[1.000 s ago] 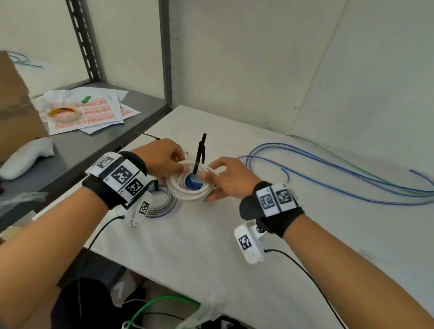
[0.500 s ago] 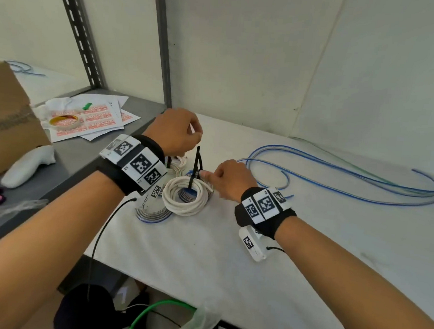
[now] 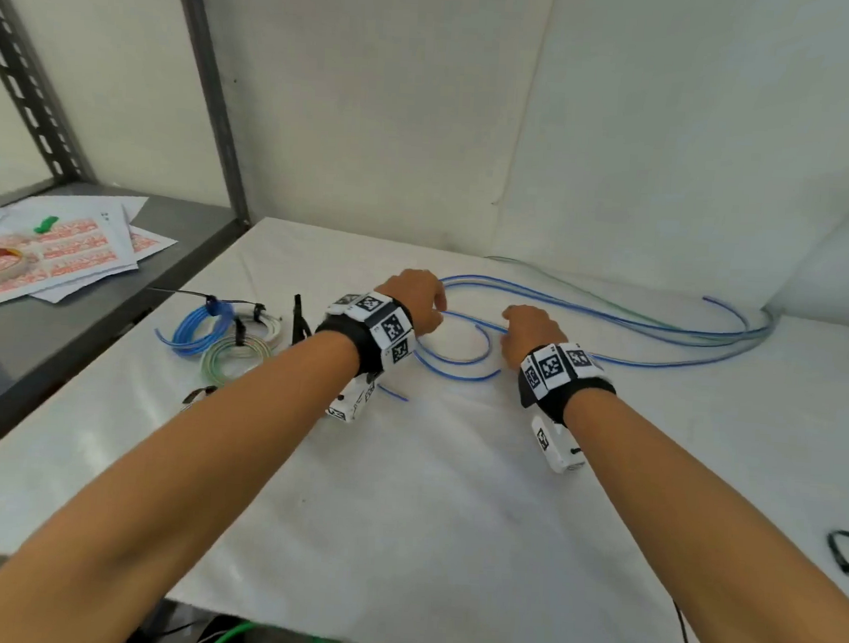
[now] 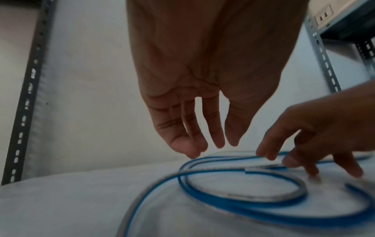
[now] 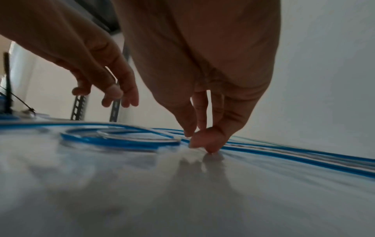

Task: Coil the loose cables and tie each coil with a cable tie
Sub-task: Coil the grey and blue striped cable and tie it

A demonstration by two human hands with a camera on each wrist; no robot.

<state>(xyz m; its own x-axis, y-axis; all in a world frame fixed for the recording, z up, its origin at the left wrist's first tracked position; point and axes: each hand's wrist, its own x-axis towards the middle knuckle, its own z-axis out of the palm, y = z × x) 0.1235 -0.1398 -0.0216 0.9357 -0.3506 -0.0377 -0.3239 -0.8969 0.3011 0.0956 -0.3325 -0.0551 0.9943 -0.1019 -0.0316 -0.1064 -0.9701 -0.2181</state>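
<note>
Blue cable (image 3: pixel 604 326) is lying loose across the white table (image 3: pixel 429 469), its near end curling between both hands. Right hand (image 3: pixel 530 334) is pinching a strand; left hand (image 3: pixel 414 298) is hovering spread, holding nothing. Best to anchor the end, then wind even loops.

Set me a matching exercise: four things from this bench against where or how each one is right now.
Things:
1 tape roll
2 blue coil
3 loose cable
4 left hand

States:
a open above a loop
b on the shelf
c tied, at the table's left
d uncoiled, trailing to the right

Pairs: 1-b, 2-c, 3-d, 4-a
</note>
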